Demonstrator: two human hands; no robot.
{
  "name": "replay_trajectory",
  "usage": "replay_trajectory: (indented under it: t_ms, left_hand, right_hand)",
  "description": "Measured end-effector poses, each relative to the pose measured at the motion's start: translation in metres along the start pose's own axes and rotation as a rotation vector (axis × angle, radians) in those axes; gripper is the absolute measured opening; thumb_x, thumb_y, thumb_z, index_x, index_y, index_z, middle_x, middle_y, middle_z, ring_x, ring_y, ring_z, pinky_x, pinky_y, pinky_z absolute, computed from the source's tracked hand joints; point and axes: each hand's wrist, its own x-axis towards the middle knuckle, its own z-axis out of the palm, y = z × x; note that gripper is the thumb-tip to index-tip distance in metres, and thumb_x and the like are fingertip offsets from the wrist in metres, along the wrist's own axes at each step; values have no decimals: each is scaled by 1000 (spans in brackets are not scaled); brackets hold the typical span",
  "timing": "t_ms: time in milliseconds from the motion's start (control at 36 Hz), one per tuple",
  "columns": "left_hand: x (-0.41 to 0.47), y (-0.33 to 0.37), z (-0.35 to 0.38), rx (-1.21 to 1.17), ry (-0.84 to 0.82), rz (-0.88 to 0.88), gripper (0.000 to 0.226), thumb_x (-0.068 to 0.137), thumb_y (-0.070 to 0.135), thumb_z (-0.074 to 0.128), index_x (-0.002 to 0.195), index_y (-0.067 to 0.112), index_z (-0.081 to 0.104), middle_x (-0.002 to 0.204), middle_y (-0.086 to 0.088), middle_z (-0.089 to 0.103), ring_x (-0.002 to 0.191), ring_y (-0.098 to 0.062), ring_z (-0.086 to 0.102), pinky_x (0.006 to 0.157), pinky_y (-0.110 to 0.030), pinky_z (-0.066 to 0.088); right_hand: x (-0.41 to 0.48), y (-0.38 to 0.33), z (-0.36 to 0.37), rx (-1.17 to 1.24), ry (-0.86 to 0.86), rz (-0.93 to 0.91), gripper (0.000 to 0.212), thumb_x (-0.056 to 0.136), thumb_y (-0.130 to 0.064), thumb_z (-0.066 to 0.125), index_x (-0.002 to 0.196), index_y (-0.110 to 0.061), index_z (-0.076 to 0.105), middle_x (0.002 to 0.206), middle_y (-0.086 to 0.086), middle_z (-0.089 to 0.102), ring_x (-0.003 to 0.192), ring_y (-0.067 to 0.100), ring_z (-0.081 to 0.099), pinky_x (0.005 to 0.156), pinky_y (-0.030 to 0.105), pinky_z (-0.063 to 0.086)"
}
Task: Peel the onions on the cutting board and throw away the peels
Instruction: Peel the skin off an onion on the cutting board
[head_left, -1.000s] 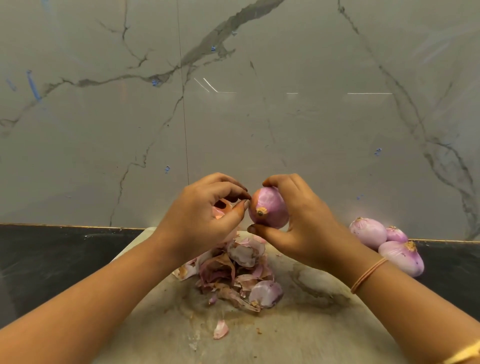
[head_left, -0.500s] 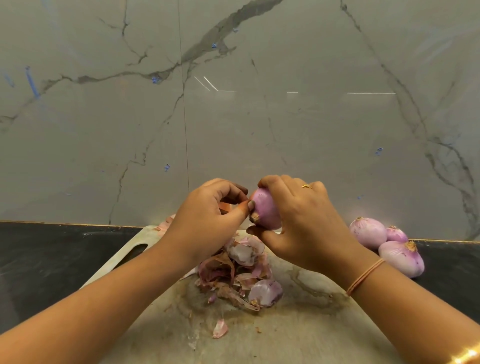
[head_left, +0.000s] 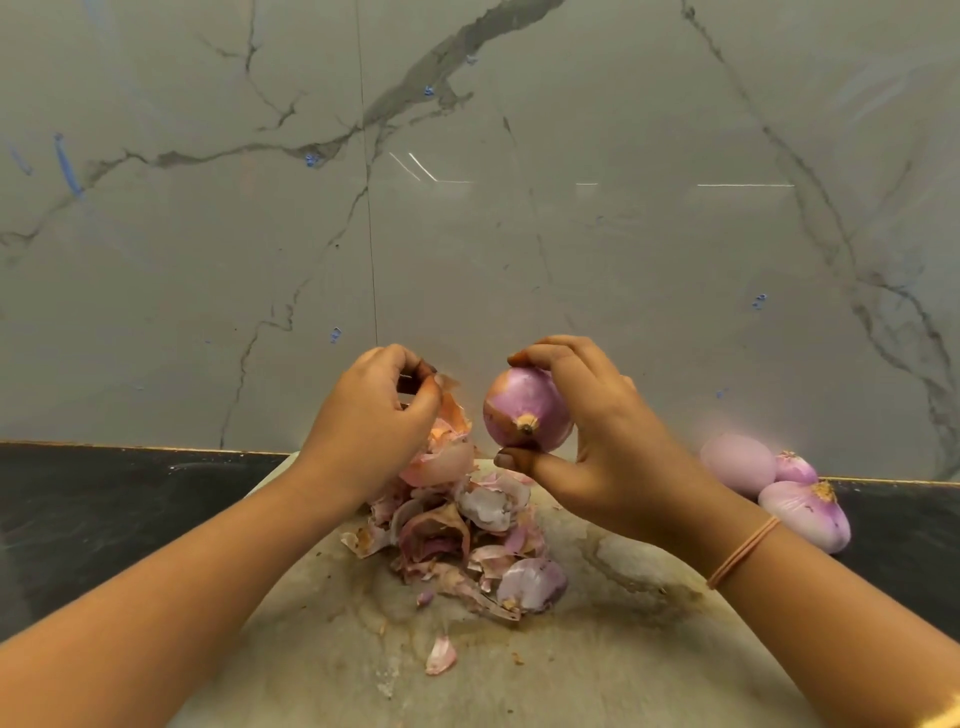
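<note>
Purple onion (head_left: 524, 408), part-peeled, gripped in right hand (head_left: 597, 441) over board (head_left: 623, 649); left hand (head_left: 369, 431) pinches peel (head_left: 449, 410). Three peeled onions (head_left: 779, 493) lie far right; peel pile (head_left: 462, 535) undiscarded.

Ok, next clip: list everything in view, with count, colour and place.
wall: 1, grey marble, behind
counter: 1, black, below wall
cutting board: 1, stained beige, on counter
peel pile: 1, pink-brown, mid board
loose peel: 1, pink, nearer than pile
peeled onions: 3, pale purple, counter, right of board
onion: 1, purple, part-peeled, held above pile
peel strip: 1, orange, hanging beside onion
hair band: 1, tan, right wrist
left hand: 1, fingers pinch peel strip
right hand: 1, fingers grip onion
</note>
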Motion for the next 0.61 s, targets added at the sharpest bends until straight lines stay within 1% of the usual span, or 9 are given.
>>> replay_trajectory:
  t_ms: [56,83,167,222,306,389,500,611]
  left_hand:
    - [-1,2,-2,-39,-13,11,17,92,16,57,80,27,54,86,9,62,81,-3,59,61,-8,43]
    - [-3,5,-2,-85,-36,22,19,91,12,57,83,28,55,87,10,64,81,-2,61,63,-7,45]
    - [-9,13,-4,-227,-139,66,30,91,1,52,96,29,60,94,11,68,88,2,64,77,-13,51]
    - [-13,17,-2,-293,-197,83,32,92,2,51,100,30,64,94,11,70,90,1,65,80,-18,53]
    - [-16,21,-2,-390,-243,86,28,91,8,57,97,35,65,92,13,73,89,-3,67,79,-19,54]
    - [-17,23,-4,-473,-278,65,28,87,7,62,92,34,66,91,16,72,87,-1,68,75,-14,52]
    - [-16,24,-5,-464,-301,45,32,84,2,64,85,34,66,80,22,71,81,3,68,69,-9,49]
    - [-15,23,-6,-450,-290,36,31,82,2,66,83,33,66,79,18,72,79,0,69,66,-10,50]
  right_hand:
    - [0,-1,0,34,-16,17,64,80,-32,75,135,-22,44,132,-7,41,117,13,43,101,39,44]
    - [0,-1,0,44,-24,23,65,81,-31,75,137,-23,43,132,-7,41,118,16,43,101,40,46]
    - [0,0,-1,50,-36,13,65,82,-28,74,139,-23,42,132,-6,45,119,16,45,101,40,46]
    - [0,1,0,44,-43,-18,64,82,-24,73,139,-21,44,132,-5,48,117,14,47,101,41,45]
    - [0,1,0,36,-68,-59,62,82,-25,69,138,-19,44,131,-4,52,117,13,49,101,42,46]
    - [0,0,1,42,-75,-97,60,81,-27,67,137,-19,46,129,-4,55,115,12,51,99,39,47]
    - [-1,1,1,51,-86,-140,59,80,-20,69,135,-17,48,127,-3,58,113,14,54,97,37,49]
    - [0,1,0,42,-104,-147,59,80,-17,72,134,-17,48,126,-2,59,112,16,55,95,36,50]
